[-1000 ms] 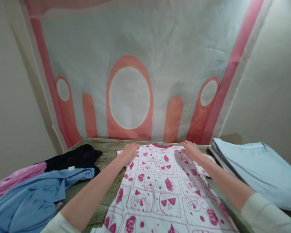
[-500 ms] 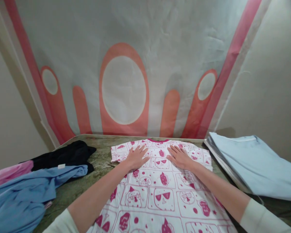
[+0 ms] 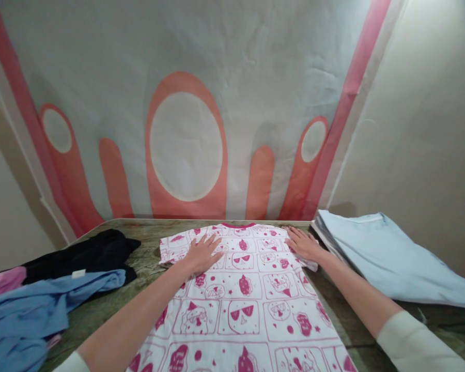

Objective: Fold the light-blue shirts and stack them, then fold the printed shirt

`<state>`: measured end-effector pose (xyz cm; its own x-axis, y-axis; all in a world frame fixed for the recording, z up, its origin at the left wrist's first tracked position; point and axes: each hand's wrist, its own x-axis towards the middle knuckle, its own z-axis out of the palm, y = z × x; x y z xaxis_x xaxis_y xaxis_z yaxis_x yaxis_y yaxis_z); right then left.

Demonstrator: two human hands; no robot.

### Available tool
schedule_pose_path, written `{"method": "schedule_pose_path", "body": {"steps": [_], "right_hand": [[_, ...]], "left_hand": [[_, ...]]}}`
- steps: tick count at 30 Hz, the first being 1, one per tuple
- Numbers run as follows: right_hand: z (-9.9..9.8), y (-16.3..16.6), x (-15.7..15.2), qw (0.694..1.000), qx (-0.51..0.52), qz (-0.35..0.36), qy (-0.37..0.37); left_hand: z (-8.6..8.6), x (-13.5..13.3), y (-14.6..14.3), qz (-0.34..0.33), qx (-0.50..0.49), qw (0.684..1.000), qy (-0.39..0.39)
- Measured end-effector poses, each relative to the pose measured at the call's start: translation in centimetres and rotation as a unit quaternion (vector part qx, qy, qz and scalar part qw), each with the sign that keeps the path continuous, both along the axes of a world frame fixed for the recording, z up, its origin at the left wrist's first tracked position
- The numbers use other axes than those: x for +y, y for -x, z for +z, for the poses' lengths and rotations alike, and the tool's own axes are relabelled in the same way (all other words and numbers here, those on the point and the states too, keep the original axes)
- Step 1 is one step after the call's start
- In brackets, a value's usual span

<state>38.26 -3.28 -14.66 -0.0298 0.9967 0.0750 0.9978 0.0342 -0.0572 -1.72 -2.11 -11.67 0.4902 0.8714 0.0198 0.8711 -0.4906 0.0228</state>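
On the tabletop [image 3: 112, 305] in front of us, a white T-shirt printed with pink cartoon panels [image 3: 248, 294] lies spread flat, its neck toward the wall. Our left hand [image 3: 201, 253] rests open, palm down and fingers spread, by the shirt's left shoulder. Our right hand [image 3: 304, 244] lies just as flat and open on the right sleeve at the cloth's edge. The hands are well apart and grip nothing.

As we judge it, smoothing goes best with flat palms and light, even pressure, stroking from the middle out toward the sleeves so that creases leave at the edges and the cloth does not bunch.

We count one printed shirt and two hands. To the left lie three loose garments: one black [image 3: 89, 253], one blue [image 3: 31, 315] and one pink [image 3: 2, 281]. To the right sits one pale blue folded stack [image 3: 387, 258]; we cannot tell how many pieces it holds.
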Motion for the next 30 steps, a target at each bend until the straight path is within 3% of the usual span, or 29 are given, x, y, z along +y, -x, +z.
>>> {"method": "schedule_pose_path", "body": {"steps": [3,7,11,15,18,23,26,30], "right_hand": [[0.2,0.9,-0.5,0.999,0.005,0.028,-0.027],[0.7,4.8,-0.3,0.990,0.037,0.132,-0.011],[1.1,9.3,1.8,0.982,0.044,0.184,-0.001],[0.6,12.1,3.9,0.976,0.046,0.215,0.003],[0.1,11.3,4.4,0.979,0.047,0.198,-0.005],[-0.2,7.0,4.6,0.996,0.008,0.085,0.008],[-0.3,6.6,4.3,0.999,-0.018,0.037,-0.007],[-0.8,9.5,2.2,0.995,-0.001,0.096,-0.032]], "left_hand": [[0.0,0.4,-0.9,0.020,0.005,1.000,0.016],[-0.3,1.1,-4.2,-0.009,-0.008,1.000,0.004],[-0.8,1.7,-7.8,-0.060,-0.028,0.998,0.006],[-1.5,2.1,-9.0,-0.070,-0.041,0.997,-0.015],[-2.0,1.9,-8.7,-0.075,-0.054,0.995,-0.032],[-2.2,1.8,-8.7,-0.052,-0.050,0.997,-0.015],[-2.2,1.9,-8.9,-0.038,-0.054,0.998,-0.016],[-2.4,1.9,-9.2,-0.038,-0.057,0.998,-0.011]]}}
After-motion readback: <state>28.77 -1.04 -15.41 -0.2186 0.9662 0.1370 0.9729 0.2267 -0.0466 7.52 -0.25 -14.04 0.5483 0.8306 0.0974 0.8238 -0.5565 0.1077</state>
